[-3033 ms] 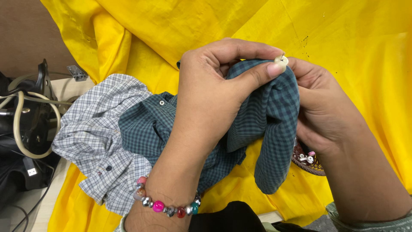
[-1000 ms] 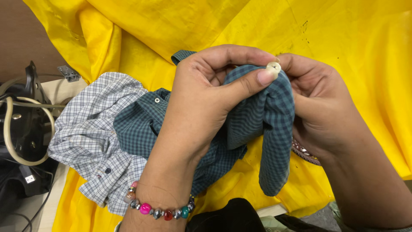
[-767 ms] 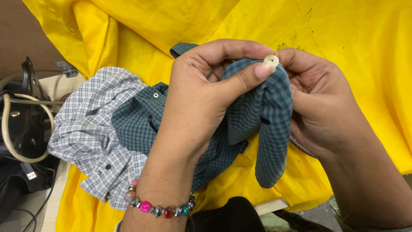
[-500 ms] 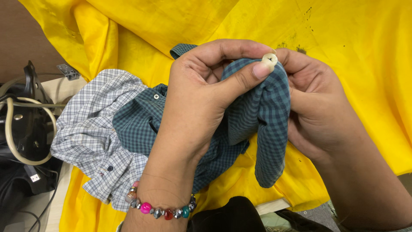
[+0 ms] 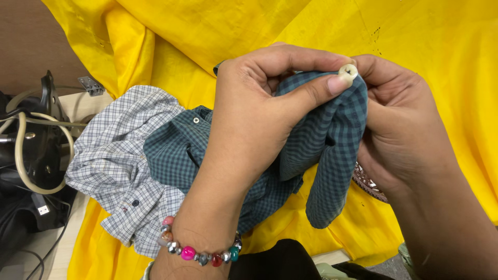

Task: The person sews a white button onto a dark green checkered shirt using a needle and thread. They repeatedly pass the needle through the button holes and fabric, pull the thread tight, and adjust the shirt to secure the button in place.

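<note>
Yellow cloth (image 5: pixel 425 31) over surface; left hand (image 5: pixel 249 119) closed on green checked shirt (image 5: pixel 321 140), thumb pressing white button (image 5: pixel 348 71) at top fold; right hand (image 5: pixel 404 124) closed behind, just beside button

You have no packages, signs or screens in view. The one thing that may count is a small white patch (image 5: pixel 43 210), roughly square, on the black plug-like piece (image 5: pixel 32 203) well to the left of your left hand (image 5: pixel 249 119), level with your wrist. It sits at the edge of the bench, among the dark gear and cables. It looks like a stuck-on label with a dark mark, though it's too small for you to be sure.
</note>
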